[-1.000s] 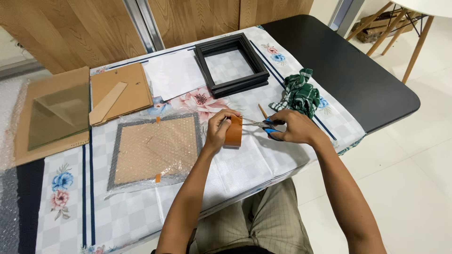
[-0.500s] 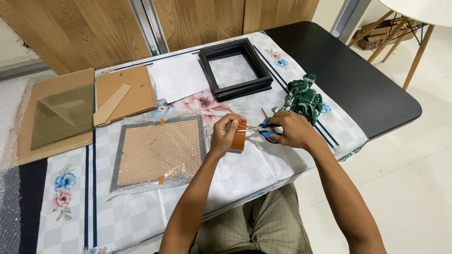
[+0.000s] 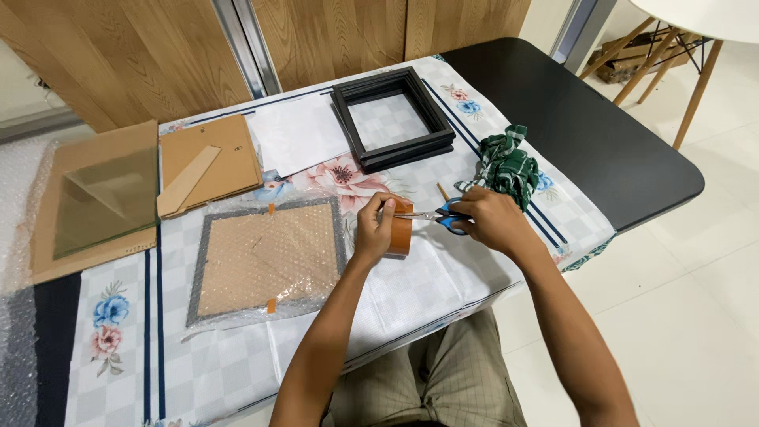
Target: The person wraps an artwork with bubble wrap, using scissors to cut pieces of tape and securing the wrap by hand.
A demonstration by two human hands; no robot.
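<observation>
we are gripping a brown tape roll [image 3: 400, 231] in our left hand [image 3: 373, 232] | our right hand [image 3: 489, 221] is closing around blue-handled scissors [image 3: 437, 215] | blades are pointing left toward the roll, long axis running hand to hand | roll lying just left of the scissor tips | bubble-wrapped frame [image 3: 269, 258] sitting further left of both hands

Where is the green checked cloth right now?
In the head view, the green checked cloth lies bunched on the table's right part, just beyond the right hand with the scissors, right of the black frame.
</observation>
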